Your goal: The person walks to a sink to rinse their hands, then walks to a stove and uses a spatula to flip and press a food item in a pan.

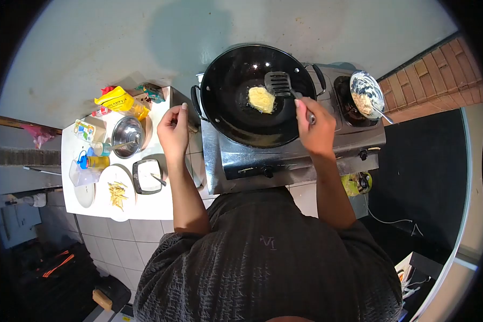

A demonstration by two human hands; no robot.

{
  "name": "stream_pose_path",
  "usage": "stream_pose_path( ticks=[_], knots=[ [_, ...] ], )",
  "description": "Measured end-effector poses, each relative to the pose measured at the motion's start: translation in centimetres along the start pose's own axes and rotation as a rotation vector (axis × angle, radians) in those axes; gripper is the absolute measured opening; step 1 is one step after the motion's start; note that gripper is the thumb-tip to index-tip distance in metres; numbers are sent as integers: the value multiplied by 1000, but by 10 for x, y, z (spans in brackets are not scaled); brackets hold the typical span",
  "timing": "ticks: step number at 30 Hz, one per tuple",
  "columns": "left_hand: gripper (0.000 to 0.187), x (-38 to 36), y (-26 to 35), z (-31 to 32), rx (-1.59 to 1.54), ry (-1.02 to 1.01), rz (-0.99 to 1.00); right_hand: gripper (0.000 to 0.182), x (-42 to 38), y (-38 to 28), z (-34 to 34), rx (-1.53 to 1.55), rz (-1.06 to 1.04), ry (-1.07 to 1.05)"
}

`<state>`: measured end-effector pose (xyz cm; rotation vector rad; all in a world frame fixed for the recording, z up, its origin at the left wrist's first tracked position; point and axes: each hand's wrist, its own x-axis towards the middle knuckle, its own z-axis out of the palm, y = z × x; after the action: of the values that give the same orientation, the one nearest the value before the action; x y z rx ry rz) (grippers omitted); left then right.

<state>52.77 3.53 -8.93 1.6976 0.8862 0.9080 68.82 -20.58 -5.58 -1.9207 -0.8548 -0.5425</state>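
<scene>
My right hand (pixel 317 129) is closed around the handle of a black slotted spatula (pixel 278 84). The spatula's head is inside a large black wok (pixel 241 131), at the upper right edge of a pale yellow frying piece (pixel 261 100). That piece lies near the middle of the wok, with small bubbles around its rim. Just left of the wok's left handle (pixel 196 103) is my left hand (pixel 173 134), raised with its fingers curled in and the thumb pointing up. Nothing shows in it.
The wok stands on a metal gas stove (pixel 300 169). On the right burner, a bowl (pixel 366 88) holds white mixture and a spoon. A white table (pixel 150 206) at left carries a steel bowl (pixel 127 137), a square dark dish (pixel 146 177), a plate (pixel 112 209) of thin strips, bottles and packets.
</scene>
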Motion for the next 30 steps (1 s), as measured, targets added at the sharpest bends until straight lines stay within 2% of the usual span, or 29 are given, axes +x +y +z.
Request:
stream_pose_path(
  ticks=[3,5,8,12,14,15,17,20,24,27,30],
  knots=[
    [21,2,0,0,17,-3,-1,9,-4,-7,2,22,-7,-115],
    [21,1,-2,-2,14,2,30,9,-4,-12,2,23,62,-102],
    [20,2,-2,-4,-8,-7,19,10,4,-7,6,-16,6,22],
    [21,2,-2,-4,-24,0,23,9,5,1,8,-91,41,46],
    [21,2,0,-4,-4,16,13,9,4,-1,8,14,240,-64],
    [21,3,0,-4,-2,18,12,9,4,1,9,16,239,-67],
    [21,3,-1,-5,-9,2,33,14,2,5,10,101,94,48],
    [21,3,0,-5,-25,9,3,14,3,6,6,8,57,9],
    [21,3,-1,-3,-31,-17,-44,15,5,6,6,-110,92,-43],
    [21,3,-4,-2,15,-24,-35,16,7,9,7,3,155,-93],
    [22,2,-6,-2,-5,-30,-18,16,10,5,5,79,160,-19]
  ],
)
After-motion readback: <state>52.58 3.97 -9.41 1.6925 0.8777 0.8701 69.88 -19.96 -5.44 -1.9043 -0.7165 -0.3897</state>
